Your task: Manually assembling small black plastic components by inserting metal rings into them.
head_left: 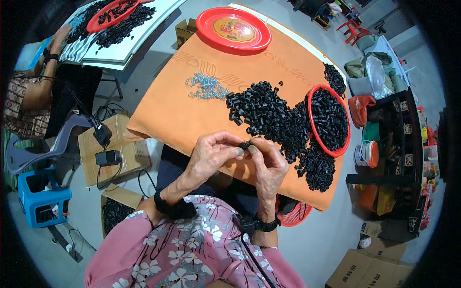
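Observation:
My left hand (211,154) and my right hand (268,161) meet over the near edge of the orange-covered table (158,103). Between their fingertips sits a small black plastic part (245,144), pinched from both sides; the fingers cover much of it. Just beyond the hands spreads a heap of short black tube-like pieces (259,105). A small pile of silvery metal springs (207,86) lies to its left. Toward the right, a red-rimmed basket (313,126) holds more black parts, with another pile of small black parts (317,170) in front of it.
A red round tray (204,31) rests at the table's far edge. At left, a co-worker's hand (60,37) is at a white table (115,56) with black parts. Cardboard boxes (91,158), a blue stool (36,197) and cables stand on the floor. A dark shelf (384,180) is at right.

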A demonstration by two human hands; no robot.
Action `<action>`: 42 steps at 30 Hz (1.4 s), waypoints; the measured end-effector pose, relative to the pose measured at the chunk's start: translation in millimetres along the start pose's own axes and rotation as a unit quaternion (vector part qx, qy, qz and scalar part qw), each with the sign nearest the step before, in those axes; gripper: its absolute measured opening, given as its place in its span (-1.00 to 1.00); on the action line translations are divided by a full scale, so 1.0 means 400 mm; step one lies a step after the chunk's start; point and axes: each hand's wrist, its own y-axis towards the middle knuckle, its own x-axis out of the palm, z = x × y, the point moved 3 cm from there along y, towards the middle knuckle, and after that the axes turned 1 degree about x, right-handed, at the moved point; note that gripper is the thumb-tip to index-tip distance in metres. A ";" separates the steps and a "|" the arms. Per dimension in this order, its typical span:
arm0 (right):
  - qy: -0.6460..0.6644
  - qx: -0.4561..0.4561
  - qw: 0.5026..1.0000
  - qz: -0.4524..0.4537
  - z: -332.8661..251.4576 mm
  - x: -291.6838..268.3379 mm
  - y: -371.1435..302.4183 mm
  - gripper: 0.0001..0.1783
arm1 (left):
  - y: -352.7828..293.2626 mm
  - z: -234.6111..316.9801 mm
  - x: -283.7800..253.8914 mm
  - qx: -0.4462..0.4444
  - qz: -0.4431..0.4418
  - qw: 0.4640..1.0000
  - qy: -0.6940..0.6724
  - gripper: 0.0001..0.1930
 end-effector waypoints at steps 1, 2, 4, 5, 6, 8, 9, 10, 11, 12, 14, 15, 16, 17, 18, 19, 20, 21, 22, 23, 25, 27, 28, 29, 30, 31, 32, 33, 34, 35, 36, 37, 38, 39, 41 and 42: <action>0.007 0.006 1.000 0.005 0.004 -0.001 -0.003 -0.90 | -0.002 0.004 0.002 -0.005 0.001 1.000 -0.002 -0.76; 0.014 0.012 1.000 0.010 0.007 -0.002 -0.005 -0.90 | -0.004 0.007 0.004 -0.010 0.002 1.000 -0.003 -0.76; 0.007 0.004 1.000 0.008 0.011 -0.002 -0.007 -0.91 | -0.007 0.007 0.004 -0.017 0.003 1.000 -0.011 -0.77; 0.000 -0.005 1.000 0.007 0.012 -0.001 -0.009 -0.91 | -0.009 0.004 0.002 -0.024 0.003 1.000 -0.019 -0.77; -0.002 -0.002 1.000 0.006 0.011 0.000 -0.009 -0.91 | -0.009 -0.002 -0.001 -0.026 0.004 0.999 -0.021 -0.77; -0.070 -0.075 0.995 0.002 -0.012 0.004 -0.005 -0.93 | -0.010 -0.006 -0.005 -0.009 0.005 1.000 -0.012 -0.80; -0.070 -0.072 0.995 0.001 -0.014 0.004 -0.005 -0.93 | -0.012 -0.005 -0.007 -0.011 0.007 1.000 -0.012 -0.80; -0.080 -0.084 0.993 -0.002 -0.016 0.004 -0.004 -0.92 | -0.011 -0.002 -0.008 -0.016 0.008 1.000 0.021 -0.81; -0.091 -0.095 0.991 -0.005 -0.018 0.003 -0.004 -0.92 | -0.011 0.001 -0.009 -0.020 0.009 0.998 0.054 -0.83; -0.091 -0.091 0.992 -0.005 -0.019 0.003 -0.002 -0.92 | -0.011 0.001 -0.011 -0.025 0.009 0.998 0.054 -0.83; -0.099 -0.114 0.988 -0.034 -0.028 0.005 0.000 -0.91 | -0.013 0.013 -0.010 0.012 0.001 0.995 0.102 -0.84; -0.102 -0.115 0.987 -0.043 -0.024 0.004 0.004 -0.91 | -0.016 0.017 -0.005 0.006 0.001 0.995 0.103 -0.84; -0.101 -0.110 0.988 -0.039 -0.025 0.002 0.009 -0.91 | -0.015 0.026 0.000 0.018 0.011 0.994 0.108 -0.85; -0.108 -0.117 0.986 -0.048 -0.029 0.002 0.012 -0.91 | -0.015 0.030 0.001 0.031 0.021 0.993 0.112 -0.86; -0.114 -0.124 0.984 -0.056 -0.031 0.004 0.013 -0.90 | -0.015 0.028 0.000 0.025 0.018 0.993 0.114 -0.86; -0.084 -0.106 0.990 -0.049 -0.017 0.004 0.012 -0.90 | -0.013 0.029 -0.001 0.036 0.009 0.992 0.123 -0.85; -0.083 -0.103 0.990 -0.045 -0.015 0.003 0.008 -0.90 | -0.011 0.029 -0.002 0.048 0.000 0.990 0.131 -0.84; -0.055 -0.063 0.996 -0.040 -0.011 -0.002 0.006 -0.90 | -0.009 0.030 -0.002 0.043 -0.003 0.990 0.134 -0.84; -0.026 -0.024 0.999 -0.037 -0.004 -0.005 0.003 -0.90 | -0.009 0.032 -0.001 0.040 -0.007 0.989 0.139 -0.83; -0.028 -0.018 0.999 -0.037 0.002 -0.008 0.001 -0.90 | -0.009 0.033 -0.001 0.036 -0.010 0.989 0.144 -0.83; -0.014 -0.002 1.000 -0.025 0.004 -0.003 -0.007 -0.90 | -0.008 0.029 -0.002 0.018 -0.009 0.993 0.120 -0.83; -0.001 0.013 1.000 -0.011 0.005 -0.004 -0.013 -0.90 | -0.009 0.021 -0.004 -0.001 -0.008 0.996 0.094 -0.82; -0.005 0.011 1.000 -0.015 0.006 -0.002 -0.014 -0.90 | -0.010 0.016 -0.007 -0.002 -0.002 0.996 0.094 -0.82; -0.010 0.009 1.000 -0.019 0.007 -0.001 -0.015 -0.90 | -0.012 0.012 -0.010 -0.003 0.004 0.996 0.094 -0.82; -0.009 0.011 1.000 -0.017 0.009 0.000 -0.016 -0.90 | -0.014 0.011 -0.011 -0.006 0.003 0.995 0.095 -0.82; -0.025 -0.005 0.999 -0.020 0.008 -0.001 -0.016 -0.90 | -0.015 0.009 -0.012 -0.011 0.004 0.996 0.087 -0.82; -0.041 -0.021 0.999 -0.023 0.007 0.000 -0.015 -0.91 | -0.015 0.007 -0.012 -0.017 0.004 0.997 0.078 -0.82; -0.041 -0.020 0.999 -0.022 0.008 -0.001 -0.015 -0.91 | -0.015 0.005 -0.010 -0.019 0.004 0.997 0.078 -0.82; -0.073 -0.061 0.995 -0.028 0.002 0.002 -0.015 -0.87 | -0.016 0.005 -0.008 -0.009 0.008 0.997 0.072 -0.83; -0.106 -0.102 0.989 -0.034 -0.005 0.005 -0.017 -0.82 | -0.017 0.006 -0.008 0.000 0.012 0.998 0.065 -0.83; -0.106 -0.100 0.989 -0.033 -0.006 0.007 -0.019 -0.82 | -0.018 0.007 -0.009 -0.001 0.012 0.998 0.065 -0.83; -0.110 -0.104 0.987 -0.046 -0.010 0.011 -0.022 -0.75 | -0.018 0.010 -0.011 -0.006 0.020 0.998 0.057 -0.84; -0.114 -0.109 0.986 -0.059 -0.012 0.015 -0.025 -0.68 | -0.018 0.011 -0.012 -0.011 0.028 0.998 0.049 -0.85; -0.137 -0.128 0.980 -0.070 -0.012 0.017 -0.027 -0.58 | -0.018 0.011 -0.010 -0.013 0.027 0.998 0.049 -0.85; -0.136 -0.112 0.983 -0.061 -0.005 0.030 -0.033 -0.59 | -0.019 0.011 -0.007 -0.012 0.035 0.998 0.050 -0.84; -0.134 -0.098 0.985 -0.052 0.000 0.036 -0.036 -0.60 | -0.020 0.014 -0.006 -0.013 0.036 0.998 0.051 -0.84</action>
